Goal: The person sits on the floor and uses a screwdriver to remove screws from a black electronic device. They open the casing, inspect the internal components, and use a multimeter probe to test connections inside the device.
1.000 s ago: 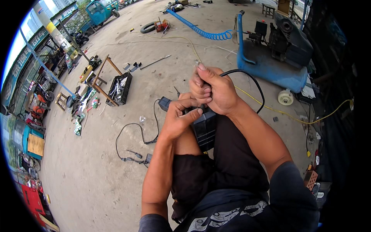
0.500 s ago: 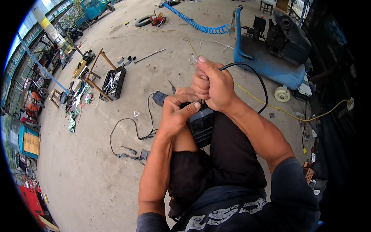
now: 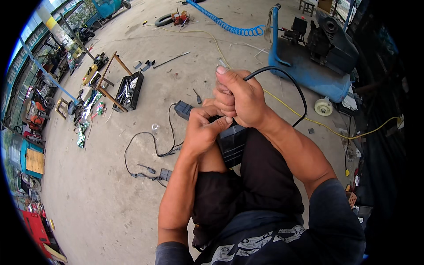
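A black ribbed box (image 3: 232,145) rests on my lap between my thighs. My left hand (image 3: 205,126) is closed over its upper end, thumb pressed against the fingers; what the fingertips pinch there is hidden. Just above, touching the left hand, my right hand (image 3: 240,95) is wrapped in a fist round a thick black cable (image 3: 297,84), which arcs out to the right and passes behind my forearm. A small pale tip sticks up past the right thumb, too small to make out.
On the floor to the left lie black adapters (image 3: 182,109) with thin cords (image 3: 143,133) and a screwdriver (image 3: 197,96). A black crate of tools (image 3: 129,92) stands farther left. At the right is a blue air compressor (image 3: 309,70), with a yellow cord (image 3: 287,106) and white wheel (image 3: 323,107).
My right fist has shifted slightly left and tilted, its thumb tip a little lower. The left hand keeps its hold. The whole view has moved slightly.
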A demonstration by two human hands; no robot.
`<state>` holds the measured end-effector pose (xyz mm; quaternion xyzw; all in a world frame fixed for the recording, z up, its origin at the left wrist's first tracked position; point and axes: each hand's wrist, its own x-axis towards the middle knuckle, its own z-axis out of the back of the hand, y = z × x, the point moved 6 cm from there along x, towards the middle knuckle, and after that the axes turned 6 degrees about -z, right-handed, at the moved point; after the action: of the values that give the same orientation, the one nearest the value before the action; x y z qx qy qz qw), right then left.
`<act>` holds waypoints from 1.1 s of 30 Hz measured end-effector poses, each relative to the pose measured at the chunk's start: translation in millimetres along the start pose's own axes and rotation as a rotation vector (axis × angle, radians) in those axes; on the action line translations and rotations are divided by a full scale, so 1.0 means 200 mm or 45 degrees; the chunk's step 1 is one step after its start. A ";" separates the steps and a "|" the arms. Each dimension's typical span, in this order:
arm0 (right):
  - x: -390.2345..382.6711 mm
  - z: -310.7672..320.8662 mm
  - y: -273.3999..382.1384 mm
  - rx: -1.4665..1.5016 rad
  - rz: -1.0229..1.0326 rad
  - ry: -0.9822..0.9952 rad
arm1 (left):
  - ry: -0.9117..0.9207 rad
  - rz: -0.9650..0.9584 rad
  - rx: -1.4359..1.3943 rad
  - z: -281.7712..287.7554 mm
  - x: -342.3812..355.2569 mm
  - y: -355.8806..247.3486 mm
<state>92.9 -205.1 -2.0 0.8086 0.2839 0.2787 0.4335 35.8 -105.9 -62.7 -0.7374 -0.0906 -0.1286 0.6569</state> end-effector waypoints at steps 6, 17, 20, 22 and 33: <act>0.01 0.01 -0.02 0.023 -0.084 -0.032 | 0.017 -0.027 0.045 0.01 0.01 0.02; -0.04 0.17 0.10 0.607 -0.430 -0.490 | 0.057 -0.153 0.162 0.03 0.03 -0.06; 0.00 0.23 0.20 0.623 -0.359 -0.371 | 0.133 -0.077 0.196 0.02 0.06 -0.08; 0.07 0.19 0.22 0.483 -0.400 -0.299 | 0.095 0.092 0.136 0.00 0.07 -0.14; 0.26 -0.01 0.21 0.024 -0.524 -0.005 | 0.172 0.003 0.141 -0.03 0.17 -0.22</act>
<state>137.1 -187.1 45.5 0.7379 0.4449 0.1801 0.4744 54.4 -107.7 -9.2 -0.6898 -0.0521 -0.1720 0.7013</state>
